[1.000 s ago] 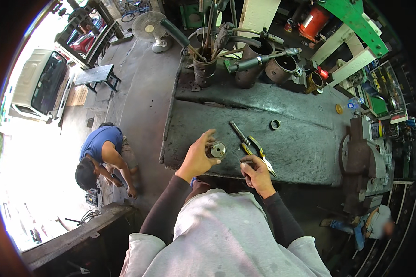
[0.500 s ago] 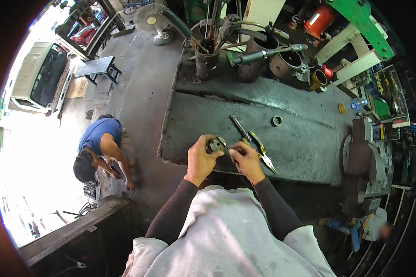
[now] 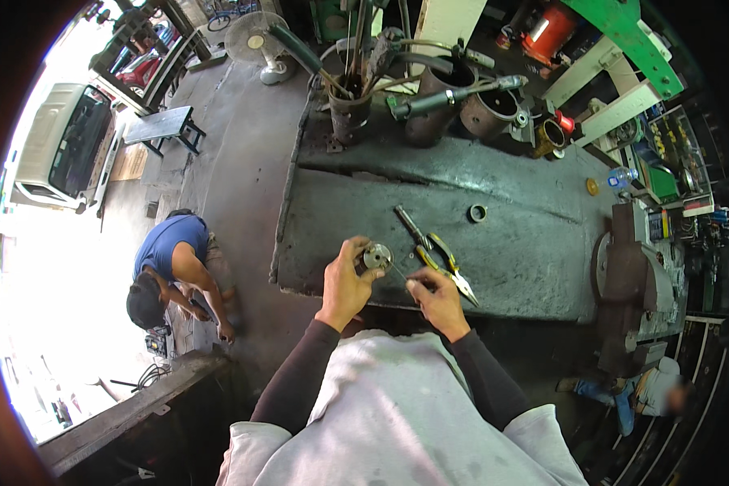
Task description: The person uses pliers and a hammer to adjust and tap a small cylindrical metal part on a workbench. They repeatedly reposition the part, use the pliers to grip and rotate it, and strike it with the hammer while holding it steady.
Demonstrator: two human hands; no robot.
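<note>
Over the near edge of the workbench [image 3: 340,194], my left hand [image 3: 344,283] grips a round metal part [image 3: 377,257] with small holes in its face. Close by on the right, my right hand [image 3: 439,304] pinches a thin pointed tool [image 3: 398,272] whose tip is near that part; contact between them cannot be made out. Just beyond my right hand, long-nose pliers [image 3: 454,275] with yellow and black handles lie spread on the bench. A dark metal rod [image 3: 411,224] lies against their handles. Farther right sits a small metal ring [image 3: 478,213].
Metal pots with tools [image 3: 350,113] line the bench's far side. A heavy vise [image 3: 628,267] stands at the right end. At left, a person in a blue shirt [image 3: 174,251] bends low; another person [image 3: 656,389] is at lower right. A fan [image 3: 275,69] stands beyond the bench.
The thin tool has drawn back from the round part as my right hand moved slightly down. The round part's face now shows more fully. The whole view has shifted a little.
</note>
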